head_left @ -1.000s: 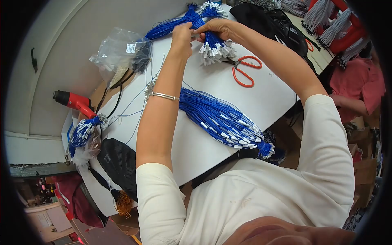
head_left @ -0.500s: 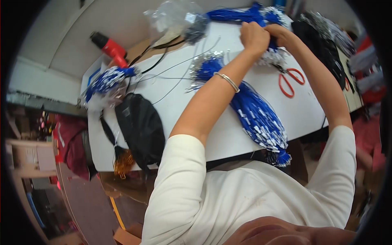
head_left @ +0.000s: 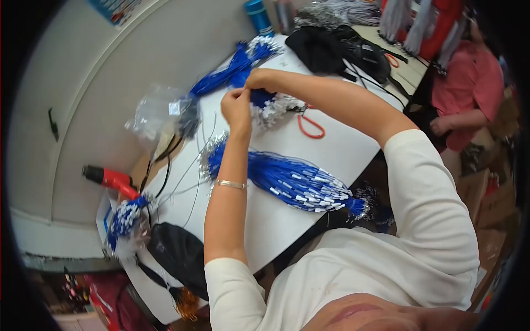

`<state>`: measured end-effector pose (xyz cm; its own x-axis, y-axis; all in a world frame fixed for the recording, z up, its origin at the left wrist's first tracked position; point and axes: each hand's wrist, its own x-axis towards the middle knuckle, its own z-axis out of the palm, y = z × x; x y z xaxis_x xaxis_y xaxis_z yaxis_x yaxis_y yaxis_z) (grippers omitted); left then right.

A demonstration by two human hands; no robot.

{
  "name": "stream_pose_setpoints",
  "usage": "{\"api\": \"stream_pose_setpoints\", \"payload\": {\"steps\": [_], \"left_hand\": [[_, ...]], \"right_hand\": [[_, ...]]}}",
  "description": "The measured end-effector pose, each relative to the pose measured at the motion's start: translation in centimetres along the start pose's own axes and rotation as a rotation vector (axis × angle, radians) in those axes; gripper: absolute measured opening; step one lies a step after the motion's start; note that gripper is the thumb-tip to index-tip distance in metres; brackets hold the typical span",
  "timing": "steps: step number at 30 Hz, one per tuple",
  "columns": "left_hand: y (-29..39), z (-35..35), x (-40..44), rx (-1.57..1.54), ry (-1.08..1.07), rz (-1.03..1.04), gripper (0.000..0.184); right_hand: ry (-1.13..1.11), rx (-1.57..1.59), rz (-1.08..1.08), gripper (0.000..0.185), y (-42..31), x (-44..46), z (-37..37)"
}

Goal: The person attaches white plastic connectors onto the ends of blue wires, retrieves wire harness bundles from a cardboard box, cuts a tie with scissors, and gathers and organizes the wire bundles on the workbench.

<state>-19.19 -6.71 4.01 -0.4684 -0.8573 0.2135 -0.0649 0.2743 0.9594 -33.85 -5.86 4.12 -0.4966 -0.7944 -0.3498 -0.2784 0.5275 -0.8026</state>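
My left hand [head_left: 236, 108], with a silver bangle on its wrist, is closed in a pinch at the far part of the white table. Fingertips of my right hand [head_left: 261, 80] meet it there, bent and pressed together. What lies between the fingers is too small to make out. Right by both hands is a bundle of blue wires [head_left: 221, 77] with white ends [head_left: 270, 113]. Orange-handled scissors [head_left: 312, 128] lie to its right, partly covered by my right forearm. A second blue wire bundle [head_left: 292, 179] with white tags stretches across the table nearer me.
A red heat gun [head_left: 118, 181] and a clear plastic bag [head_left: 157, 116] are at the left. Black cloth bags [head_left: 179, 251] [head_left: 314, 49] lie at two table edges. A blue can [head_left: 258, 16] stands at the back. Another person [head_left: 464, 83] in pink is at the right.
The view has swung to the right, so the table things appear further left and lower. My hands stay together at the far blue bundle. The person in pink shows more fully.
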Motion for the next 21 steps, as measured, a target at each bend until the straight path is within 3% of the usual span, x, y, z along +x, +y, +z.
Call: {"api": "stream_pose_setpoints", "payload": {"steps": [1,4,6,10,14,16,21], "left_hand": [[-0.4,0.0,0.2,0.032,0.003,0.051,0.017],[0.2,0.0,0.0,-0.029,-0.024,0.043,0.017],[0.0,0.3,0.2,-0.115,-0.043,-0.014,0.012],[-2.9,1.7,2.1,-0.297,-0.017,-0.115,0.007],[-2.2,0.0,1.3,-0.257,0.233,-0.166,0.009],[-2.0,-0.1,1.4,-0.289,0.238,-0.277,0.012],[-2.4,0.4,3.4,-0.406,0.137,-0.520,0.023]], "right_hand": [[0.012,-0.053,-0.083,0.017,-0.3,-0.8,-0.5],[0.091,-0.062,-0.057,0.017,0.2,1.6,0.0],[0.075,0.022,0.077,0.026,0.0,1.7,0.0],[0.066,0.157,0.108,0.031,-0.5,-0.2,-1.0],[-0.102,0.283,0.143,0.040,-0.6,-1.6,-1.2],[-0.033,0.282,0.114,0.043,-0.2,-0.9,-1.0],[-0.156,0.386,0.140,0.040,-0.1,-1.8,-1.9]]}}
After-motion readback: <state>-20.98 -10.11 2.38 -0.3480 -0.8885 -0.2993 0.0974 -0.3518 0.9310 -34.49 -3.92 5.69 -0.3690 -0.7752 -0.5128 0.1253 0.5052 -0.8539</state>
